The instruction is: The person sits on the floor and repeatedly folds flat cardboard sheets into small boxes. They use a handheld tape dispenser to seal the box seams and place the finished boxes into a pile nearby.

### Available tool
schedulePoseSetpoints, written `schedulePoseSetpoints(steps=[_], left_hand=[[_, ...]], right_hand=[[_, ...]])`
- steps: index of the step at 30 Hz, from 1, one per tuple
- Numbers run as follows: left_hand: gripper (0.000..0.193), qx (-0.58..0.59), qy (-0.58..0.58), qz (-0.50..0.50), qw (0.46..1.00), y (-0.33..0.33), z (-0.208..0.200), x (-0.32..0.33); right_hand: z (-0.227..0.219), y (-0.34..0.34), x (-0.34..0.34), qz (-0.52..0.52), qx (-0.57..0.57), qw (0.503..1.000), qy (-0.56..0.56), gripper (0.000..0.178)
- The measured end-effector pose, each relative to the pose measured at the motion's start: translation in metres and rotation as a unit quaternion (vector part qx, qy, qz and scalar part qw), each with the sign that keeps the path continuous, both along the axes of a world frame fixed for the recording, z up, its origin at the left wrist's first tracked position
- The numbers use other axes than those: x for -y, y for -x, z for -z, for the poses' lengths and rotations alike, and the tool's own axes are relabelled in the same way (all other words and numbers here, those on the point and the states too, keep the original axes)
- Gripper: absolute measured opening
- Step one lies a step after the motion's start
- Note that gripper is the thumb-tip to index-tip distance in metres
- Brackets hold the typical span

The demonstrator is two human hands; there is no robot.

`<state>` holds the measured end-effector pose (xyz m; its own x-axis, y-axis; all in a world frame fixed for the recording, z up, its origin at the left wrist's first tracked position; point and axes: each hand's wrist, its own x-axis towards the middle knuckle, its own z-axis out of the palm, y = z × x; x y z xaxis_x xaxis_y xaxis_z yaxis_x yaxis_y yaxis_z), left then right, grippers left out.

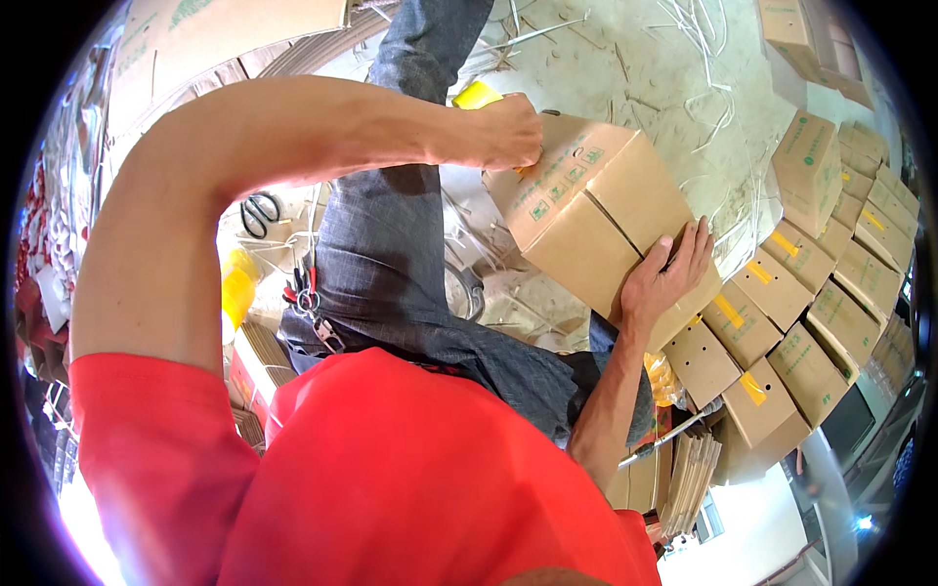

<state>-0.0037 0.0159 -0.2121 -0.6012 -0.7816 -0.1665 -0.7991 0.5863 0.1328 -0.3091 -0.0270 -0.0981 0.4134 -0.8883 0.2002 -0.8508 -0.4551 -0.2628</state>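
A brown cardboard carton [586,220] with green printed symbols stands tilted across the view in front of my legs, a dark seam between its top flaps. My left hand [513,132] is closed in a fist at its far left edge. A roll of yellow tape [477,95] sticks out behind that fist, and a bit of orange-yellow tape shows on the carton below it. The curled fingertips are mostly hidden. My right hand [669,269] lies against the carton's near right side, fingers stretched over its edge and thumb apart.
Stacked closed cartons [801,259], several with yellow tape strips, fill the right side. Loose white straps [718,88] litter the floor. Flat cardboard sheets [234,29] lie at the upper left. Near my left leg are black-handled scissors [259,213] and yellow tape rolls [237,288].
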Motion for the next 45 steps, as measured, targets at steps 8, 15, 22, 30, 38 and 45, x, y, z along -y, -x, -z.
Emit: schedulePoseSetpoints(steps=[8,15,22,30,38,45], left_hand=[[0.023,0.018,-0.194,-0.272,0.942,0.027,0.029,-0.011],[0.065,-0.358,0.055,-0.492,0.791,-0.004,-0.059,-0.043],[0.071,-0.231,0.191,-0.585,0.754,-0.080,-0.119,-0.166],[0.078,-0.104,0.078,-0.624,0.771,-0.088,0.081,-0.285],[0.064,-0.132,-0.034,-0.686,0.714,-0.083,0.075,-0.266],[0.037,-0.532,0.192,-0.500,0.656,-0.023,-0.067,-0.062]], right_hand=[[0.000,0.001,0.004,0.002,0.032,0.999,0.019,0.049],[0.002,0.003,0.002,-0.004,0.024,0.999,0.022,0.049],[0.004,0.007,0.003,-0.009,0.017,0.999,0.025,0.049],[0.008,0.007,0.003,-0.025,0.039,0.998,0.040,0.048],[-0.012,0.058,0.020,0.066,0.037,0.996,0.039,0.056],[0.011,0.103,0.017,0.207,0.021,0.977,-0.050,0.065]])
